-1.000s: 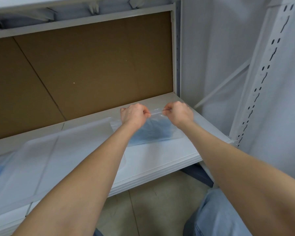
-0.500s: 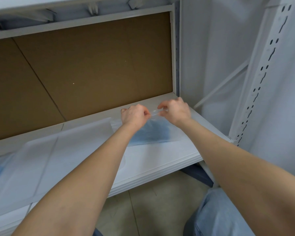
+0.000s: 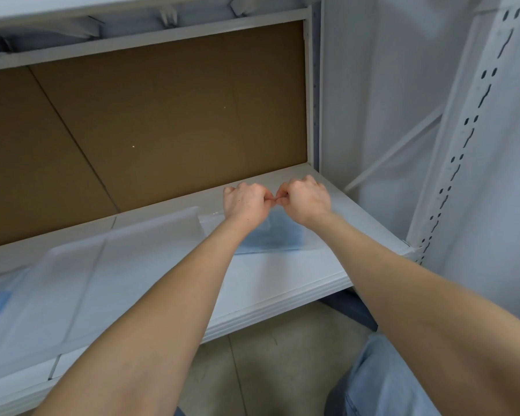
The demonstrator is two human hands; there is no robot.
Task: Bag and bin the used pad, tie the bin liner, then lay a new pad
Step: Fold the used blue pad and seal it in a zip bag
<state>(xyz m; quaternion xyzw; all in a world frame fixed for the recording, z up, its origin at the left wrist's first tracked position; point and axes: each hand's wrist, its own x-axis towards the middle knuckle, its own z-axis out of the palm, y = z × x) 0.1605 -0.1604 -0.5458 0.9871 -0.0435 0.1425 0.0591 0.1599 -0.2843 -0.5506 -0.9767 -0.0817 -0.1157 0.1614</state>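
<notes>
Nearest, a white metal shelf board (image 3: 282, 280) is bearing a clear plastic zip bag (image 3: 309, 246), lying flat with its long axis left to right and a blue folded pad (image 3: 279, 234) inside. Farther back, at the bag's far mouth edge, the left hand (image 3: 245, 202) and right hand (image 3: 305, 199) are both pinching the seal strip. Their fingers are curled and their thumbs are almost meeting mid-edge. Judgement: sealing is nearly finishing, and both hands are equally near.

Soft, cool, even light with faint shadows. A small glint marks the clear bag (image 3: 285, 240). The wide lens bows the shelf post (image 3: 476, 130).
</notes>
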